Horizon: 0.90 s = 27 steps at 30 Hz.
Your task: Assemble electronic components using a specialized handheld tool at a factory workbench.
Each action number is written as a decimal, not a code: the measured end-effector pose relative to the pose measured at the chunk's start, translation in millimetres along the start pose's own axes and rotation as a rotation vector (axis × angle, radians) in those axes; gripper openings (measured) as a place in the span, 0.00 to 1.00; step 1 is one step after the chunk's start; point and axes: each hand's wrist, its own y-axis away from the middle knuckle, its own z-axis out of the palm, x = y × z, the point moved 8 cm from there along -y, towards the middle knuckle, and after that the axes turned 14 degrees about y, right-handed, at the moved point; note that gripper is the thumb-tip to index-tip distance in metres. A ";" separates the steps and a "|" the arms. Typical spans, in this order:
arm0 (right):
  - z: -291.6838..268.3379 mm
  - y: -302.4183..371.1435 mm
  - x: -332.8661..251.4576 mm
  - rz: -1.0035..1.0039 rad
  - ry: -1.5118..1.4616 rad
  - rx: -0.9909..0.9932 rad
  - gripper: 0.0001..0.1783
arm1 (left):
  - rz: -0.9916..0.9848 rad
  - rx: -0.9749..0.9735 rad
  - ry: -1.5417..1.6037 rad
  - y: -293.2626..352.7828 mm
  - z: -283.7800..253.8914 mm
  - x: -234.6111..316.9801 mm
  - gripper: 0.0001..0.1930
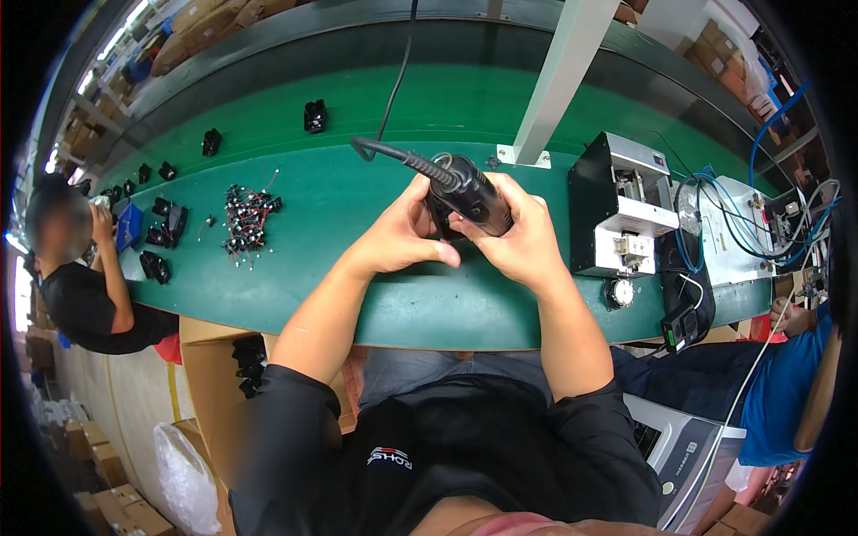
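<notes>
Power tool [475,198], black and corded, is gripped by the right hand [520,234]; the left hand [398,234] grasps a black part [439,213] beside it, over the table [326,201].

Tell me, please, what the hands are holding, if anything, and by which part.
The right hand grips a black, cylindrical corded tool around its body; whether the left hand holds anything cannot be told.

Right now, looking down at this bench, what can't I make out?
In the head view:
Black tool: its end away from the cable is hidden by the right hand.
Dark part beside the left hand: mostly covered by the hands and tool.
Cable: far end cut off by the top edge.
Pile of small parts: too small to count.
</notes>
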 end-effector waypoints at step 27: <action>-186.0 79.4 -17.6 -0.092 -0.297 0.741 0.46 | -0.060 0.161 -0.461 5.1 11.0 -30.3 0.44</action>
